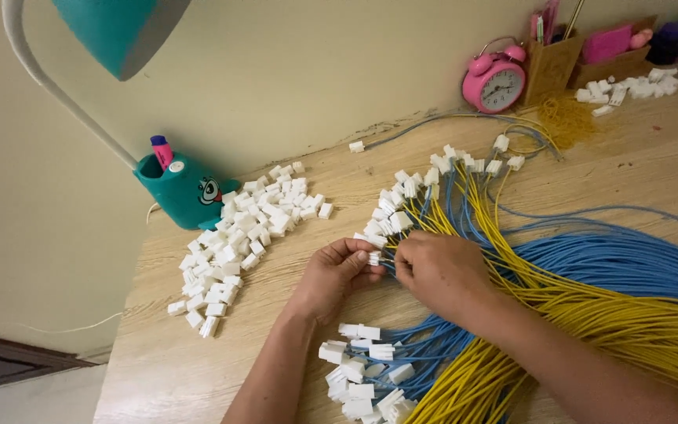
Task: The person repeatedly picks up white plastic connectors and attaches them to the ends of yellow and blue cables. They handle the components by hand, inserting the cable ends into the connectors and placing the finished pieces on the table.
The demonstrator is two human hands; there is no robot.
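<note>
My left hand (pixel 337 271) pinches a small white plastic connector (pixel 373 257) between thumb and fingers at the middle of the wooden table (pixel 166 369). Touching it from the right, my right hand (pixel 442 271) grips the ends of blue and yellow wires (pixel 590 290) that meet the connector. A fan of wires with white connectors fitted (pixel 425 184) spreads beyond my hands. More fitted connectors (pixel 362 377) lie below my left wrist.
A heap of loose white connectors (pixel 241 235) lies to the left, near a teal desk lamp base (pixel 182 188). A pink alarm clock (pixel 494 81), a brown pen holder (pixel 551 67) and another small pile of connectors (pixel 629 86) stand at the back right.
</note>
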